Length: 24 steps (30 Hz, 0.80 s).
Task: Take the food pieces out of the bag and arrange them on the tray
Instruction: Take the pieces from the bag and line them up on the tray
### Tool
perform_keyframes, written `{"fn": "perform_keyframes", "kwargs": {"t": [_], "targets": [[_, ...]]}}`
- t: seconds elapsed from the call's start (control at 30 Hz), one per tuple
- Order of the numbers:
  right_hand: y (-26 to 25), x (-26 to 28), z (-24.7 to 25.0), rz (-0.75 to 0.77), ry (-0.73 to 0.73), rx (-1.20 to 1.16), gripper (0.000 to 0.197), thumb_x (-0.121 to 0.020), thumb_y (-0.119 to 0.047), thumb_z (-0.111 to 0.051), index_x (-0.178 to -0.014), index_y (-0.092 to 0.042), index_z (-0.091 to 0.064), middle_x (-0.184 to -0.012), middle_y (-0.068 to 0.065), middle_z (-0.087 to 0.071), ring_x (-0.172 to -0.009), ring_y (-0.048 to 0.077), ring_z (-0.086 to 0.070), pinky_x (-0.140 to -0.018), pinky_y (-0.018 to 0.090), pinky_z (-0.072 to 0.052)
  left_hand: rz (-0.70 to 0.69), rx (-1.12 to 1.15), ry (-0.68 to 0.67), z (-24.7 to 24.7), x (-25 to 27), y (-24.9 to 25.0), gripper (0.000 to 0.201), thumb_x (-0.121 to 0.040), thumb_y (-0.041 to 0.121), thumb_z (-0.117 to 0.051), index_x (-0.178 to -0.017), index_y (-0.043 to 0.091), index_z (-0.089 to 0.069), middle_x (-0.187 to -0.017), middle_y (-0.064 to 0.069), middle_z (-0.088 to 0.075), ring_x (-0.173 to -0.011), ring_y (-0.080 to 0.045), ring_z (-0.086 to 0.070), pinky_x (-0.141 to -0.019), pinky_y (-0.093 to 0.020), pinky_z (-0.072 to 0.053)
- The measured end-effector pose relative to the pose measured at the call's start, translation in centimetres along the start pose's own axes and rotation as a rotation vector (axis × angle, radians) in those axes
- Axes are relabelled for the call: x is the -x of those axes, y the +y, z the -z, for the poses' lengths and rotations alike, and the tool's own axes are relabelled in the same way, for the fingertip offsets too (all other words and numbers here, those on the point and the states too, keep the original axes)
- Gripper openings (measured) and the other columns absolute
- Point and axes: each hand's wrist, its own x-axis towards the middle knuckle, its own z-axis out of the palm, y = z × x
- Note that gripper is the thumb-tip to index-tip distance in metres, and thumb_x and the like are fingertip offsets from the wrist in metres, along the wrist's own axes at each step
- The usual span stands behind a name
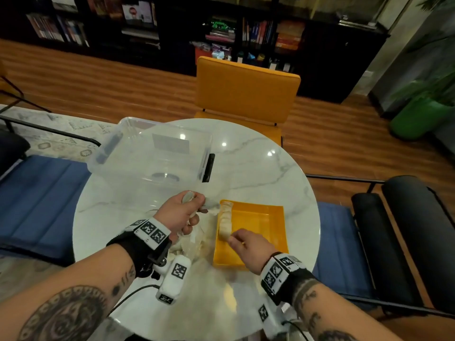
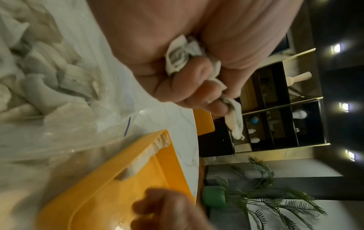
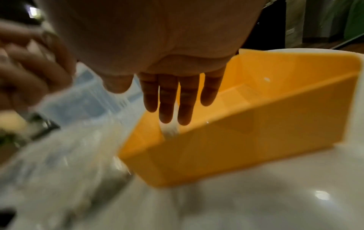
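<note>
A clear bag (image 1: 197,239) of pale food pieces (image 2: 39,74) is lain on the white desk (image 1: 258,163), its bunched mouth clenched in the left hand (image 1: 181,212). Just right of that grip, an orange tray (image 1: 268,217) is set, with a row of food pieces (image 1: 226,222) laid along its near-left wall. The right hand (image 1: 248,247) is held over the tray, fingers (image 3: 167,101) extended and relaxed, fingertips at the row's end; nothing is seen grasped. Beyond the left grip, a clear plastic tub (image 1: 147,148) is placed.

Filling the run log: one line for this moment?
left hand: grips bag | right hand: fingers straight over tray | food pieces: along tray's left wall
</note>
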Motion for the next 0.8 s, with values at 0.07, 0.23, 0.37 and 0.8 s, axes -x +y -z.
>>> {"fn": "perform_keyframes", "kwargs": {"t": [0.07, 0.23, 0.37, 0.8], "targets": [[-1.8, -0.4, 1.8, 0.040, 0.140, -0.256, 0.033, -0.098, -0.048, -0.049, -0.112, -0.022, -0.062, -0.108, -0.004, -0.071, -0.098, 0.017, -0.066, -0.083, 0.032, -0.049, 0.011, 0.010, -0.012, -0.8, -0.2, -0.1, 0.013, -0.100, 0.026, -0.056, -0.098, 0.013, -0.059, -0.080, -0.005, -0.067, -0.047, -0.010, -0.041, -0.037, -0.015, -0.026], [-5.1, -1.0, 4.8, 0.048, 0.332, -0.670, 0.009, -0.094, -0.024, -0.065, -0.095, -0.015, -0.066, -0.085, 0.002, -0.073, -0.074, 0.015, -0.073, -0.065, 0.025, -0.054, 0.072, 0.077, -0.060, -2.5, -0.6, -0.2, 0.019, -0.101, 0.030, -0.053, -0.106, 0.011, -0.057, -0.085, -0.006, -0.068, -0.049, -0.011, -0.042, -0.037, -0.015, -0.027], [-5.0, -1.6, 6.2, 0.061, 0.389, -0.576, 0.008, -0.093, -0.018, -0.063, -0.086, -0.022, -0.064, -0.074, -0.002, -0.070, -0.069, 0.015, -0.070, -0.066, 0.032, -0.055, 0.070, 0.044, -0.103, -2.9, -0.9, 0.2, 0.020, -0.101, 0.032, -0.053, -0.105, 0.013, -0.058, -0.085, -0.006, -0.069, -0.049, -0.011, -0.041, -0.037, -0.016, -0.027], [-5.3, -1.6, 11.3, 0.144, 0.053, -0.039, 0.013, -0.098, -0.027, -0.055, -0.111, -0.029, -0.057, -0.089, -0.010, -0.063, -0.077, 0.010, -0.060, -0.070, 0.024, -0.044, -0.233, -0.758, -0.174, -4.0, -1.2, 0.7, 0.042, -0.075, 0.047, -0.079, -0.115, 0.041, -0.067, -0.109, 0.010, -0.067, -0.106, -0.009, -0.061, -0.086, -0.024, -0.047]]}}
